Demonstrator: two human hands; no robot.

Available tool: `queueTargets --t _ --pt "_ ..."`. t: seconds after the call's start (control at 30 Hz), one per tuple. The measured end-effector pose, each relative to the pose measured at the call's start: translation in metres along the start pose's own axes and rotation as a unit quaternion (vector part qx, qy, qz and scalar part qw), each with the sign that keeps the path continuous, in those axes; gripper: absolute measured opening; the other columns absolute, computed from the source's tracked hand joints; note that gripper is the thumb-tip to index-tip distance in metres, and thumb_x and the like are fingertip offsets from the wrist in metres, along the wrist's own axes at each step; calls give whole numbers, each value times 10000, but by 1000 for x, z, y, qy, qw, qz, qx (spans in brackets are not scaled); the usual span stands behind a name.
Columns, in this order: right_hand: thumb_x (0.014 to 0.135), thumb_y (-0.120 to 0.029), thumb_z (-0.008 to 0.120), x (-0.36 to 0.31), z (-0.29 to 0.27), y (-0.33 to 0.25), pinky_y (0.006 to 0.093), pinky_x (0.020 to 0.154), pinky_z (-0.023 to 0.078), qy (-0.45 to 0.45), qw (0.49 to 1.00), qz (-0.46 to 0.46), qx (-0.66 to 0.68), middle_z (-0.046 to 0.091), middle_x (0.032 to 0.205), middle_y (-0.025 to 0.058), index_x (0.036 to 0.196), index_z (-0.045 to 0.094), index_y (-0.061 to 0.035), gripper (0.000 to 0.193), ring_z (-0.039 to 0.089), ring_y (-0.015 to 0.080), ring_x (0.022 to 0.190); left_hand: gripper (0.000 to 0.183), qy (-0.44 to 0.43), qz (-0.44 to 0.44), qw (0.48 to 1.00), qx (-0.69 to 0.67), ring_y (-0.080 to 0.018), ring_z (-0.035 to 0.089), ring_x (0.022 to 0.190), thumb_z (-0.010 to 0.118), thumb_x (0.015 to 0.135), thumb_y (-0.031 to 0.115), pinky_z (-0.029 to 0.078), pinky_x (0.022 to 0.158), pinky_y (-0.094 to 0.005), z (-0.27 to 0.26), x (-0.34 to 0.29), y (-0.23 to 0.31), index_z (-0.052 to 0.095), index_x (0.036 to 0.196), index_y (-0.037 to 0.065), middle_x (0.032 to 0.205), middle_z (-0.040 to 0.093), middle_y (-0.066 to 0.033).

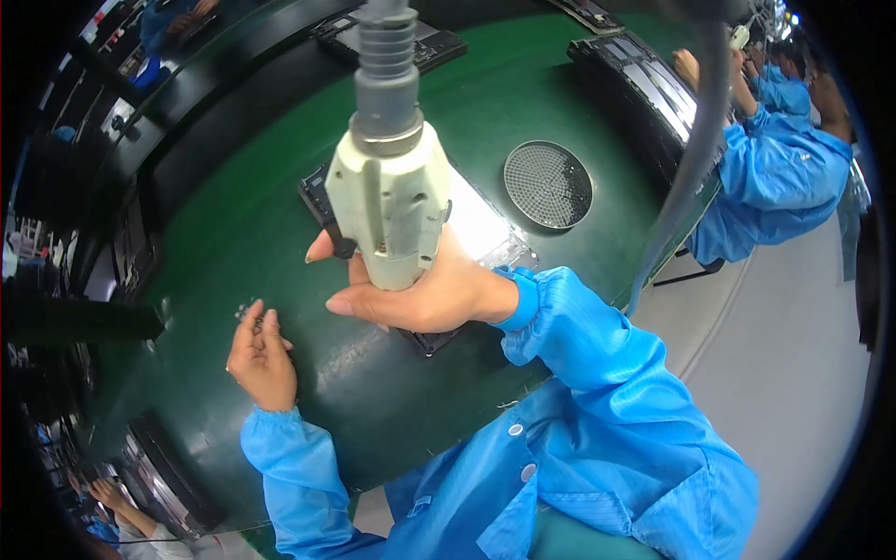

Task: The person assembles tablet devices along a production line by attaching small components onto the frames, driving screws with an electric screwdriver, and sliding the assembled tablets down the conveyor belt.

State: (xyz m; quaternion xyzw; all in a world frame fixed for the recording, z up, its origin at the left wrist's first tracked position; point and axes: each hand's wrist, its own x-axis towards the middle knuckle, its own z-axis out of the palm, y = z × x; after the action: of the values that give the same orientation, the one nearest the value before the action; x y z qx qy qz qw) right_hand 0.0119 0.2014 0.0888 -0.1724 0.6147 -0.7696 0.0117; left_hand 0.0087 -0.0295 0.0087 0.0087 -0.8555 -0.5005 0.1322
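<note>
My right hand (425, 294) is closed around the lower body of a pale electric screwdriver (387, 191), upright under a grey ribbed sleeve (386, 61). Its tip is hidden behind the hand. Below it on the green table lies a flat dark-framed panel (476, 219) with a bright white face, partly covered by tool and hand. Left of the panel, my left hand (264, 359) is low over the tabletop with fingers and thumb drawn together. Tiny metallic bits, perhaps screws (243, 311), show at its fingertips; whether the fingers hold any is too small to tell.
A round mesh-patterned dish (549, 185) with small dark pieces stands right of the panel. Large dark panels (639, 93) lie at the far right, and another (429, 47) at the back. A dark cable (695, 177) hangs at the right. A co-worker's blue sleeve (775, 196) is beyond it.
</note>
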Motion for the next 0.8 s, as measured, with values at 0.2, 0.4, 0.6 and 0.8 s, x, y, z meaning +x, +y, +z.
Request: queueTargets --t 0.2,0.4,0.6,0.8 --pt "666 -48 680 1 5 2 234 535 438 -12 999 47 -18 588 604 24 988 588 -3 337 542 69 555 218 26 62 997 23 -66 543 589 540 880 59 419 516 -180 -7 2 0 589 1069 -38 764 598 -41" --pt "655 -42 691 1 6 4 231 558 441 0 998 61 -3 587 630 27 976 583 -9 341 547 64 577 181 36 15 997 -71 -91 594 653 521 882 29 463 560 -191 -4 0 2 579 1039 -41 878 630 -76" --pt "654 -48 693 -3 6 16 252 568 453 -20 998 -7 -65 606 661 54 918 591 -9 286 577 113 579 137 30 30 995 -90 -134 620 750 490 880 -13 499 629 -212 -8 -2 1 590 967 -47 943 628 -121" --pt "647 -50 692 -8 12 21 284 604 474 -2 980 -117 -161 619 729 96 869 592 -16 246 619 212 629 275 -15 106 992 -65 -202 620 878 350 837 -118 522 752 -279 -5 -18 27 607 913 -55 1063 591 -173"
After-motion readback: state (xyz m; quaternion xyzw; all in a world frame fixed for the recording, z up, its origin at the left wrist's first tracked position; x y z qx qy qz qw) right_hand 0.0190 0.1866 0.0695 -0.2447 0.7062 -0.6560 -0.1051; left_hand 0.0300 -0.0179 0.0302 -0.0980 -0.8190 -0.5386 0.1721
